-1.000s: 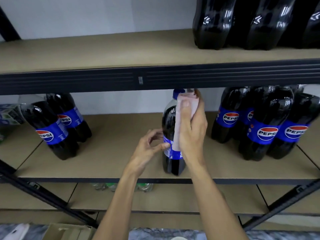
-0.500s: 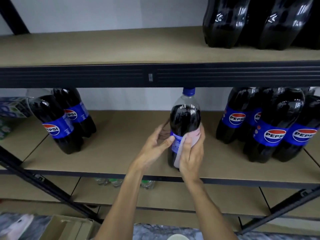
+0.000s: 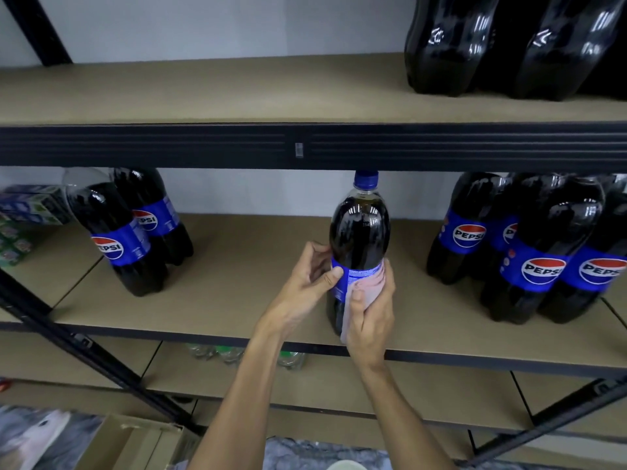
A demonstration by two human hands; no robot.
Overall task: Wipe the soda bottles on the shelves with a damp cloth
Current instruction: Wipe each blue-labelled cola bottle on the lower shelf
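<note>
Since 0.5 s ago little has shifted: right hand [image 3: 369, 320] with pink cloth [image 3: 368, 283] remains low on the soda bottle [image 3: 359, 239], having come down from the neck a second back. Right hand is clasped around the label band, cloth pressed between palm and bottle. Left hand [image 3: 305, 286] grips the opposite side, thumb on the blue label. Bottle stands upright on the middle shelf [image 3: 237, 283] near its front edge (cap just under the upper beam [image 3: 203, 147]). Left of the grip: two bottles [image 3: 129, 239]; right: a cluster of bottles [image 3: 536, 252].
</note>
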